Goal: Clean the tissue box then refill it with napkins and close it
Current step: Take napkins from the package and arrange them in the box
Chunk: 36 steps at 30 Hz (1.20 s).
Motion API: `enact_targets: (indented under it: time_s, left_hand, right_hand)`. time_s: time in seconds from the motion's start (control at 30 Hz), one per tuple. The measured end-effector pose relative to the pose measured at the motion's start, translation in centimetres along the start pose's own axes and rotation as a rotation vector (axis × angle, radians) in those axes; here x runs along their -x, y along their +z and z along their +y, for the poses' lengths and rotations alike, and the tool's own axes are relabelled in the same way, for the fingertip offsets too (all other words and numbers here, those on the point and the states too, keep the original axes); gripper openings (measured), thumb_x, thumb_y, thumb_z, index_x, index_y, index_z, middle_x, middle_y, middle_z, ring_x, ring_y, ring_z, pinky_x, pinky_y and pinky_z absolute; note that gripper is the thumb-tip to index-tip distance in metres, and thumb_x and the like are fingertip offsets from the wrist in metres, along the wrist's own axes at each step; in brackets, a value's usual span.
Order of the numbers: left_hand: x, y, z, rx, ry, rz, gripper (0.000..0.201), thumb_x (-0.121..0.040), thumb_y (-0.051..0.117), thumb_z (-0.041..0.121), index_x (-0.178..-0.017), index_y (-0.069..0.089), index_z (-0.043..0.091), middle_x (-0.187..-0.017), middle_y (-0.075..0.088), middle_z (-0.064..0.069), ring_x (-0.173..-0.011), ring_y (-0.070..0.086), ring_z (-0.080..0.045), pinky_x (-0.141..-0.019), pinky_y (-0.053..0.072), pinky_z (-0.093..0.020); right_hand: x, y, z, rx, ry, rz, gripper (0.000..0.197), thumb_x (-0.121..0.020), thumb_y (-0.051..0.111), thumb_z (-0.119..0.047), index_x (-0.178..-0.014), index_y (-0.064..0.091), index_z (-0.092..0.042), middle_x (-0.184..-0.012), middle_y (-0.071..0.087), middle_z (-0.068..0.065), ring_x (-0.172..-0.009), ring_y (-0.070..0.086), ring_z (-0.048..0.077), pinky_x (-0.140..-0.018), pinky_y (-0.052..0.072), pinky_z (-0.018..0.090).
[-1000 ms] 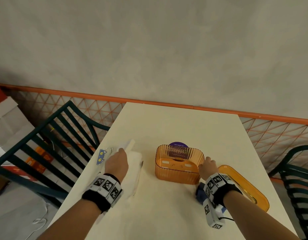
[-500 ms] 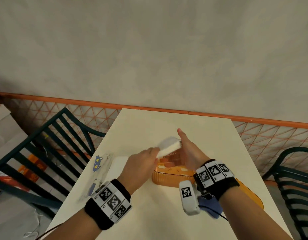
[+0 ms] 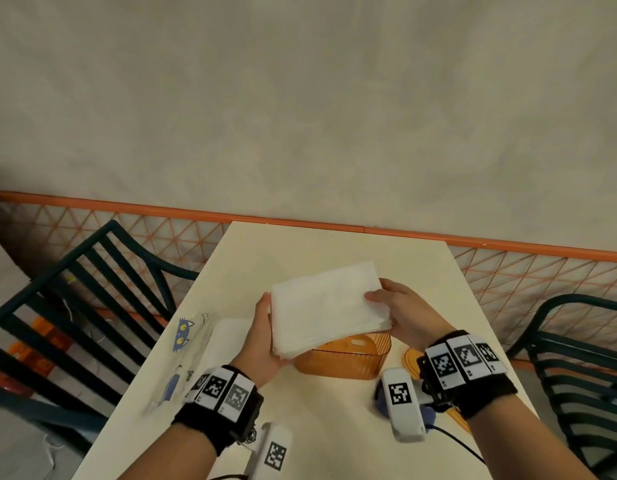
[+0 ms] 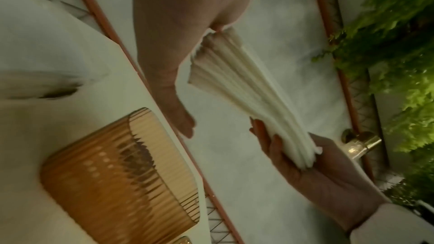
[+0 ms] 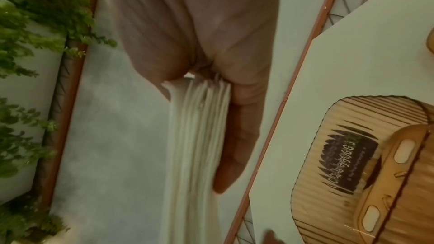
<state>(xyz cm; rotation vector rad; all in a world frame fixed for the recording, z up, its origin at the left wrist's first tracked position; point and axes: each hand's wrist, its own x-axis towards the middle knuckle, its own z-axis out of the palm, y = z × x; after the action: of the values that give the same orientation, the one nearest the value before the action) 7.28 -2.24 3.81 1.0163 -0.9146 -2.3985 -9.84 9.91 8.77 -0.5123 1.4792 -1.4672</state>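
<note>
Dim, soft light; wrist views blurred (edges warped).

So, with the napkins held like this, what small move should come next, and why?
Probably lower the napkin stack straight down into the orange tissue box. Both hands, left and right, grip the stack's ends, holding it just above the box, which stands open on the table; its lid lies to the right.

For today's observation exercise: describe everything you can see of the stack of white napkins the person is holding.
The napkin stack is white, soft paper, many thin folded layers whose edges show as ridges in the wrist views. It is roughly square and held tilted in the air just above the open orange tissue box, not yet inside. The left hand grips its left edge, and the right hand pinches its right edge, thumb on top. The left corner fans slightly.
</note>
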Motion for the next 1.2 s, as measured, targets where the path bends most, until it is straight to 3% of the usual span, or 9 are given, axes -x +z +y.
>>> enact_targets:
  time_s: [0.1, 0.17, 0.27, 0.37, 0.47, 0.63, 0.87, 1.0, 1.2]
  left_hand:
    - [-0.5, 1.2, 0.2, -0.028, -0.005, 0.029, 0.046, -0.091, 0.039, 0.057, -0.118, 0.057, 0.024, -0.116, 0.064, -0.008, -0.106, 0.060, -0.029, -0.092, 0.049, -0.044]
    - [-1.0, 1.6, 0.1, -0.205, 0.015, 0.118, 0.046, -0.093, 0.045, 0.048, -0.128, 0.050, 0.019, -0.123, 0.059, -0.008, -0.113, 0.056, -0.030, -0.100, 0.046, -0.050]
    - [-2.1, 1.9, 0.0, -0.399, 0.082, 0.156, 0.042, -0.098, 0.043, 0.032, -0.135, 0.043, 0.012, -0.121, 0.056, -0.009, -0.110, 0.054, -0.030, -0.101, 0.045, -0.052]
    - [-3.1, 2.7, 1.1, -0.537, 0.187, 0.157, 0.036, -0.099, 0.042, 0.025, -0.131, 0.045, 0.008, -0.126, 0.056, -0.013, -0.105, 0.055, -0.028, -0.098, 0.047, -0.046]
    - [-4.9, 3.7, 2.6, -0.737, 0.310, 0.159, 0.035, -0.098, 0.046, 0.020, -0.129, 0.047, 0.005, -0.128, 0.057, -0.015, -0.112, 0.056, -0.031, -0.093, 0.047, -0.038]
    - [-8.8, 3.7, 2.3, -1.037, 0.317, 0.178, 0.035, -0.094, 0.053, 0.017, -0.122, 0.052, -0.003, -0.125, 0.059, -0.019, -0.113, 0.057, -0.033, -0.087, 0.045, -0.032]
    - [-12.3, 2.5, -1.5, -1.383, 0.193, 0.256, 0.036, -0.091, 0.056, 0.017, -0.121, 0.053, -0.003, -0.127, 0.058, -0.019, -0.117, 0.055, -0.031, -0.094, 0.044, -0.033]
    - [-13.1, 2.9, -1.7, -1.556, 0.116, 0.265, 0.034, -0.095, 0.048, 0.012, -0.126, 0.052, -0.001, -0.131, 0.056, -0.017, -0.122, 0.053, -0.031, -0.098, 0.043, -0.033]
    - [-13.6, 3.6, -2.1, -1.667, 0.041, 0.248, 0.032, -0.098, 0.039, 0.011, -0.124, 0.055, 0.000, -0.128, 0.060, -0.013, -0.118, 0.057, -0.028, -0.096, 0.045, -0.030]
  right_hand:
    - [0.1, 0.0, 1.1, 0.027, 0.019, 0.074, 0.034, -0.094, 0.044, -0.012, -0.127, 0.049, -0.010, -0.123, 0.059, 0.015, -0.105, 0.058, 0.030, -0.077, 0.055, 0.041]
    - [0.1, 0.1, 1.5, 0.028, 0.042, 0.119, 0.029, -0.095, 0.043, -0.016, -0.123, 0.050, -0.010, -0.112, 0.060, 0.011, -0.097, 0.058, 0.025, -0.073, 0.053, 0.039]
    - [-0.2, -0.4, 1.4, -0.013, 0.063, 0.201, 0.024, -0.097, 0.040, -0.018, -0.116, 0.050, -0.008, -0.097, 0.058, 0.007, -0.086, 0.056, 0.021, -0.070, 0.049, 0.036]
    - [-1.1, -1.2, 1.0, 0.182, 0.029, 0.240, 0.029, -0.097, 0.038, -0.013, -0.124, 0.046, -0.005, -0.105, 0.056, 0.007, -0.089, 0.054, 0.020, -0.076, 0.047, 0.034]
    - [-2.7, -1.9, 0.6, 0.441, -0.028, 0.337, 0.032, -0.094, 0.041, -0.009, -0.125, 0.047, -0.002, -0.111, 0.056, 0.011, -0.097, 0.053, 0.026, -0.084, 0.047, 0.040]
    - [-5.5, -2.8, 2.1, 0.675, 0.021, 0.505, 0.038, -0.091, 0.049, -0.008, -0.128, 0.046, 0.000, -0.127, 0.055, 0.018, -0.115, 0.052, 0.034, -0.086, 0.042, 0.034]
    - [-7.8, -3.7, 5.9, 0.887, 0.212, 0.468, 0.032, -0.092, 0.045, -0.008, -0.123, 0.045, 0.001, -0.125, 0.055, 0.022, -0.116, 0.052, 0.036, -0.092, 0.044, 0.037]
    - [-8.7, -3.4, 6.4, 1.033, 0.322, 0.391, 0.034, -0.093, 0.044, -0.010, -0.125, 0.045, 0.000, -0.131, 0.053, 0.018, -0.121, 0.051, 0.031, -0.097, 0.043, 0.033]
    - [-9.5, -2.3, 5.7, 1.289, 0.320, 0.261, 0.034, -0.097, 0.036, -0.007, -0.128, 0.047, 0.001, -0.135, 0.052, 0.014, -0.126, 0.050, 0.026, -0.102, 0.041, 0.027]
